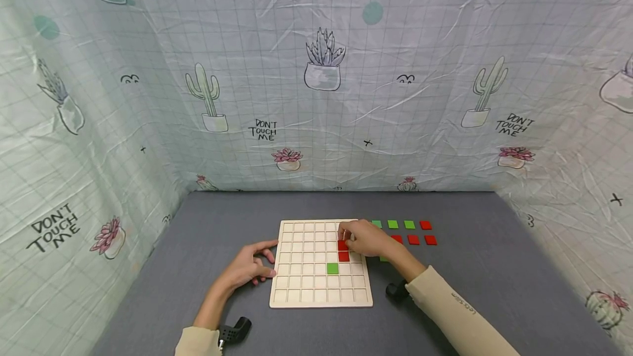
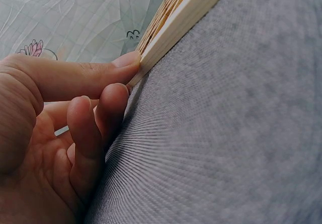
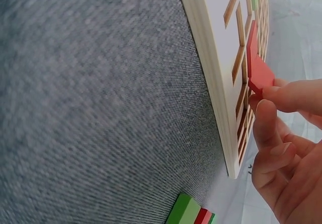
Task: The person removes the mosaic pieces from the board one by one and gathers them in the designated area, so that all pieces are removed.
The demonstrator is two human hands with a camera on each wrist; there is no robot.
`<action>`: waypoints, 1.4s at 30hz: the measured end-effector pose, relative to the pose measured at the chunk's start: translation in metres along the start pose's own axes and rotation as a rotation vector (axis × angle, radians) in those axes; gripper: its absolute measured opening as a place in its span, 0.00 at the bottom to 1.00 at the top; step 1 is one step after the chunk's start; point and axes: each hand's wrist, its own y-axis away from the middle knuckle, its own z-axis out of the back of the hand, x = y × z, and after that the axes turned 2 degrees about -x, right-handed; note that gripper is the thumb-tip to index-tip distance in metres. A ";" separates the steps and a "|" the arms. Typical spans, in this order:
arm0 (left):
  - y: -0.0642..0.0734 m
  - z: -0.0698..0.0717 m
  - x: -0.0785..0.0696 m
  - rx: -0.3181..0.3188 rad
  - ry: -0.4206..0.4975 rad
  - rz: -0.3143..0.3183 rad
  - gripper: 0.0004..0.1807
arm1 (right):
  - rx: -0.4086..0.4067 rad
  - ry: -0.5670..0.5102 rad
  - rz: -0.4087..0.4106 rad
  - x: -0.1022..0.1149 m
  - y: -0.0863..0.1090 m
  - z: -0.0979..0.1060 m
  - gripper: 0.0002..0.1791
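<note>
A wooden grid board (image 1: 301, 271) lies on the grey table. My left hand (image 1: 242, 265) touches its left edge, thumb and index fingertips spread apart along the side; in the left wrist view the thumb (image 2: 90, 75) rests against the rim. Over the board's right part, my right hand (image 1: 368, 239) pinches a red square tile (image 3: 261, 74) between thumb and fingers. That tile is tilted at a grid cell. Just beside it another red tile (image 1: 343, 256) sits on the board, and a green tile (image 1: 333, 268) lies in a cell nearer the front.
Right of the board are loose green tiles (image 1: 409, 224) and red tiles (image 1: 431, 240) in rows, partly hidden by my right hand and forearm. Patterned cloth (image 1: 326, 125) hangs behind the table and at both sides. A black wrist device (image 1: 236, 331) is by my left forearm.
</note>
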 end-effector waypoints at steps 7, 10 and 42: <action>0.000 0.001 -0.001 0.003 -0.002 -0.002 0.45 | -0.004 -0.018 0.006 0.001 0.001 0.001 0.09; 0.000 0.001 -0.002 0.005 0.000 -0.003 0.45 | -0.010 -0.019 0.009 0.000 0.000 0.001 0.09; 0.000 -0.001 -0.001 -0.008 -0.017 0.005 0.44 | -0.083 -0.079 -0.002 -0.040 0.060 0.036 0.08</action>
